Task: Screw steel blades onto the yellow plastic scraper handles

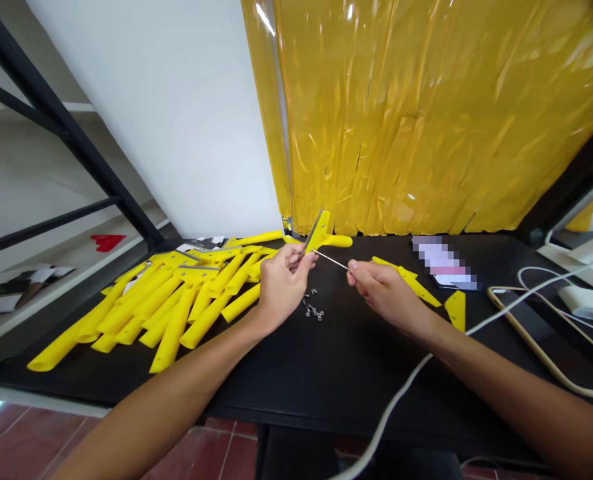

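Observation:
My left hand (287,277) is closed on the head of a yellow scraper-like tool (319,230), whose handle points right. A thin metal rod (332,258), like a screwdriver shaft, runs from the fingers of my right hand (383,287) to the tool's head, its tip by a small screw or hole. My right fingers hide the rod's other end. Several small screws and nuts (314,309) lie on the black table (296,373) below my hands. Left of my left hand is a pile of similar yellow tools (161,300).
Loose yellow plates (455,310) and a phone (449,267) lie at the right. A white cable (401,393) crosses over my right forearm. A tablet-like device (551,333) and a white charger (589,301) sit far right. Yellow plastic sheeting (401,120) hangs behind.

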Demonstrator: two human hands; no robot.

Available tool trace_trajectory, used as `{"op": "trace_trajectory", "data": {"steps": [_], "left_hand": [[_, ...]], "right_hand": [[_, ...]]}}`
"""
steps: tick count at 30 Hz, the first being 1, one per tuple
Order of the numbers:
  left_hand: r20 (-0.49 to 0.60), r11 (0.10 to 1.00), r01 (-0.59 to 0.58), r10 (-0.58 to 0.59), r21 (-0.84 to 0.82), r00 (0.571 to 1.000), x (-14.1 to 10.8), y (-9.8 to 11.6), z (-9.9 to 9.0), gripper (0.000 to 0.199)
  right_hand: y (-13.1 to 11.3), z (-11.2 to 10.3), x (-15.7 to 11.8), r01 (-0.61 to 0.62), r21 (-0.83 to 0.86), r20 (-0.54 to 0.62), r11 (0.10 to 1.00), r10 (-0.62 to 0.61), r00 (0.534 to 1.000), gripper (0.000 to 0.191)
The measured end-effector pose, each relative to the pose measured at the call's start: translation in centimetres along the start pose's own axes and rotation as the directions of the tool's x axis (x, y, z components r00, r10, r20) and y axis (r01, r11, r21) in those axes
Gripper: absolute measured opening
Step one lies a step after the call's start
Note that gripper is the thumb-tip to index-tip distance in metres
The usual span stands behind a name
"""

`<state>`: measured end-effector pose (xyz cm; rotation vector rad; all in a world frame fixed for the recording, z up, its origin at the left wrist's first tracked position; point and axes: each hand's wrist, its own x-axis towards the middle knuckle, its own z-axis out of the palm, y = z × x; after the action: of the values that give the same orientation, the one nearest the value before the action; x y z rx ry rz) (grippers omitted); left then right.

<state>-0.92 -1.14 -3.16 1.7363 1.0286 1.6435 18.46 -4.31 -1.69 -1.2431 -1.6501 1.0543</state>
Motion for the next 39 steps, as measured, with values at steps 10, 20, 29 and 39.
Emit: {"op": "trace_trajectory", "data": {"steps": [10, 20, 29, 39], "left_hand": [[0.023, 0.954, -0.133, 0.132, 0.269, 0.991, 0.1, 0.4, -0.4, 0.012], [0.057, 0.977, -0.078, 0.068, 0.196, 0.996, -0.5, 0.5, 0.0, 0.016], [0.013, 0.968, -0.117, 0.117, 0.222, 0.993, -0.7, 0.5, 0.0, 0.018], [0.01, 0.964, -0.156, 0.157, 0.214, 0.987, -1.1, 0.8, 0.2, 0.02]], "right_hand": [[-0.3, 0.4, -0.4, -0.048, 0.012, 0.122, 0.999, 0.047, 0.991, 0.033], [-0.2, 0.5, -0.3, -0.143, 0.33, 0.193, 0.933, 0.082, 0.978, 0.03], [-0.5, -0.1, -0.3, -0.459, 0.586, 0.477, 0.667, 0.174, 0.861, 0.023], [-0.6, 0.6, -0.8, -0.143, 0.415, 0.256, 0.898, 0.036, 0.966, 0.023]]}}
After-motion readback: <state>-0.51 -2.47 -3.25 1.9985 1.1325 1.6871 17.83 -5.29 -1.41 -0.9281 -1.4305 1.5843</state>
